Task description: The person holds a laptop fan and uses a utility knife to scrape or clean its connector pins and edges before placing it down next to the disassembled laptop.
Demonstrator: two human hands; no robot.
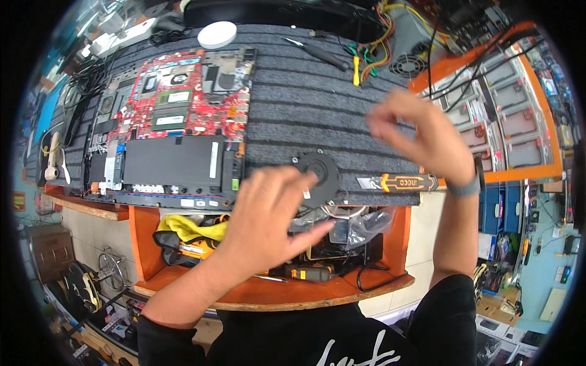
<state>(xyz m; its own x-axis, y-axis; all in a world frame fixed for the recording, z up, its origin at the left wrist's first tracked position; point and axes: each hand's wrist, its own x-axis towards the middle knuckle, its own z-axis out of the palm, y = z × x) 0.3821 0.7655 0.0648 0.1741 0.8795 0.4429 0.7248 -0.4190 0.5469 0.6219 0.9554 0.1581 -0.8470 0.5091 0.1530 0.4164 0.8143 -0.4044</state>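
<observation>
My left hand [262, 210] reaches over the mat's near edge with its fingers stretched out. Its fingertips lie on the hub of a round black cooling fan [328, 177], and its thumb is spread toward me. Farther right, my right hand [427, 134] is raised above the mat, fingers bent and thumb and forefinger drawn together. Slight blur hides whether anything small is between them. Below it lies a utility knife [406, 182] with an orange and black handle. To the left sits an opened laptop [174, 161], showing a red circuit board [174, 97] and a black battery.
An orange-framed shelf [274, 296] under the mat holds a yellow cloth [189, 227], tools and plastic bags. At the back are a white round lid [217, 35], a dark pointed tool [317, 52], a yellow screwdriver [356, 70] and coloured cables. An orange compartment tray [552, 140] stands right.
</observation>
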